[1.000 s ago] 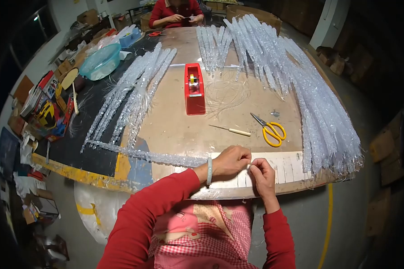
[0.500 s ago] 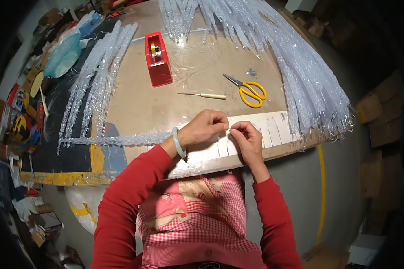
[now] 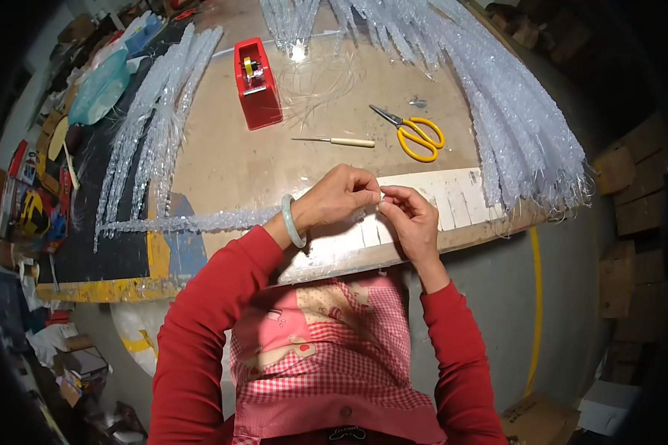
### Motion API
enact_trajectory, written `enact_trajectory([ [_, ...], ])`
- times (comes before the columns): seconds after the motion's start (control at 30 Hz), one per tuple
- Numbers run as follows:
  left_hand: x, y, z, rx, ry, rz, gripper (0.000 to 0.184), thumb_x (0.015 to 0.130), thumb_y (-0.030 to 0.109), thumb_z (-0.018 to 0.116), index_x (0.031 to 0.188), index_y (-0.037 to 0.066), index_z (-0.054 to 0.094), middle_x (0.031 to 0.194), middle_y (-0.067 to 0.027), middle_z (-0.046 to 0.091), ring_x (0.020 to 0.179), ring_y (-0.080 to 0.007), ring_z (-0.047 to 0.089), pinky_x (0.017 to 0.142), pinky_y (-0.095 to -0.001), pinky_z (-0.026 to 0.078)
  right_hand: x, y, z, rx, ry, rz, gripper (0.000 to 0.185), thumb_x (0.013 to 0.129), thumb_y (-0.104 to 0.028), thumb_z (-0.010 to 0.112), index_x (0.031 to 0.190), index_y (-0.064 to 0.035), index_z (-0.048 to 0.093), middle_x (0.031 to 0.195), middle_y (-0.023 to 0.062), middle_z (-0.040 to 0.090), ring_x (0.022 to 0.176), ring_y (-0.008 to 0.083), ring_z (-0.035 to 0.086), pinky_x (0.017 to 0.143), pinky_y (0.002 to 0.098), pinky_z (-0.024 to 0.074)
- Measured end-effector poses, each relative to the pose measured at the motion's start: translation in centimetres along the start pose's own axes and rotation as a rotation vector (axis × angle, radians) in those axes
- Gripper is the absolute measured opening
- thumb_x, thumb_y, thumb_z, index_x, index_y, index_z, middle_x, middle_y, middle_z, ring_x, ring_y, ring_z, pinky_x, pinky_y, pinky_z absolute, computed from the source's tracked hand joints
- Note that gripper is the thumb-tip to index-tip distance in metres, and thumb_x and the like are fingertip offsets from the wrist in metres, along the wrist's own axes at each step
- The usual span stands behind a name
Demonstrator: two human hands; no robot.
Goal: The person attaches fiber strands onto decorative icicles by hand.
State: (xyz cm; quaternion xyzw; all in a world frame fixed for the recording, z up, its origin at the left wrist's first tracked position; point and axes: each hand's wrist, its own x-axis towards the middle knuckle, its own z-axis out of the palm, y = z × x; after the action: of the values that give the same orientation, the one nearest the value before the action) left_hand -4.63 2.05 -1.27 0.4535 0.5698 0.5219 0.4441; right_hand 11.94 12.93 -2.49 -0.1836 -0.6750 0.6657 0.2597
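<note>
A clear, glittery strand [image 3: 223, 220] lies along the table's front edge and passes beneath my left hand [image 3: 341, 196], whose fingers are closed in a pinch. Facing it, my right hand [image 3: 414, 222] is pinched too, its fingertips almost meeting the left ones. Something tiny and pale shows between the fingertips; it is too small to name. Both hands are over a white strip with dark cross lines [image 3: 460, 196]. Beyond them are a wooden-handled awl [image 3: 351, 142] and yellow-handled scissors [image 3: 423, 141].
A red tape dispenser [image 3: 260, 96] stands farther back beside loose clear filaments [image 3: 326, 81]. Bundles of glittery strands lie at the left [image 3: 156, 126], the back and the right [image 3: 519, 126]. A teal translucent basin [image 3: 100, 89] sits among clutter at the far left.
The view has shifted slightly, so the tabletop things appear a little higher. My fingertips have come closer together, both hands still pinched.
</note>
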Motion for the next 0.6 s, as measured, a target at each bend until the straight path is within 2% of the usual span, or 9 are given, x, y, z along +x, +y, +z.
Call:
enact_trajectory([
  [0.3, 0.11, -0.81, 0.07, 0.056, 0.066, -0.028, 0.014, 0.093, 0.013, 0.067, 0.086, 0.001, 0.068, 0.076, 0.0025, 0.063, 0.069, -0.0046, 0.053, 0.060, -0.0206, 0.042, -0.02, -0.59, 0.26, -0.082, -0.006, -0.040, 0.017, 0.091, 0.000, 0.067, 0.107, 0.0033, 0.070, 0.096, 0.0036, 0.069, 0.085, 0.0077, 0.062, 0.076, 0.0207, 0.0526],
  [0.37, 0.04, -0.76, 0.16, 0.075, 0.082, -0.016, 0.013, 0.093, 0.011, 0.067, 0.085, 0.001, 0.068, 0.075, 0.0027, 0.062, 0.069, -0.0044, 0.053, 0.060, -0.0205, 0.043, 0.02, -0.24, 0.17, -0.135, 0.000, -0.041, 0.017, 0.090, -0.001, 0.068, 0.107, 0.0035, 0.070, 0.092, 0.0036, 0.070, 0.083, 0.0076, 0.062, 0.075, 0.0207, 0.0525],
  [0.4, 0.04, -0.84, 0.20, 0.084, 0.081, -0.004, 0.013, 0.093, 0.011, 0.067, 0.085, 0.001, 0.068, 0.075, 0.0027, 0.062, 0.069, -0.0044, 0.053, 0.060, -0.0205, 0.043, 0.03, 0.22, 0.44, -0.080, 0.052, -0.016, 0.014, 0.087, -0.003, 0.070, 0.100, 0.0021, 0.072, 0.084, 0.0043, 0.070, 0.076, 0.0080, 0.062, 0.069, 0.0228, 0.0519],
  [0.6, 0.00, -0.56, 0.49, 0.095, 0.095, -0.036, 0.010, 0.091, 0.008, 0.066, 0.085, 0.000, 0.067, 0.074, 0.0033, 0.061, 0.069, -0.0039, 0.053, 0.060, -0.0205, 0.043, 0.05, -0.05, 0.28, -0.116, 0.029, -0.011, 0.011, 0.088, -0.003, 0.069, 0.097, 0.0034, 0.068, 0.081, 0.0041, 0.069, 0.073, 0.0081, 0.062, 0.067, 0.0229, 0.0519],
])
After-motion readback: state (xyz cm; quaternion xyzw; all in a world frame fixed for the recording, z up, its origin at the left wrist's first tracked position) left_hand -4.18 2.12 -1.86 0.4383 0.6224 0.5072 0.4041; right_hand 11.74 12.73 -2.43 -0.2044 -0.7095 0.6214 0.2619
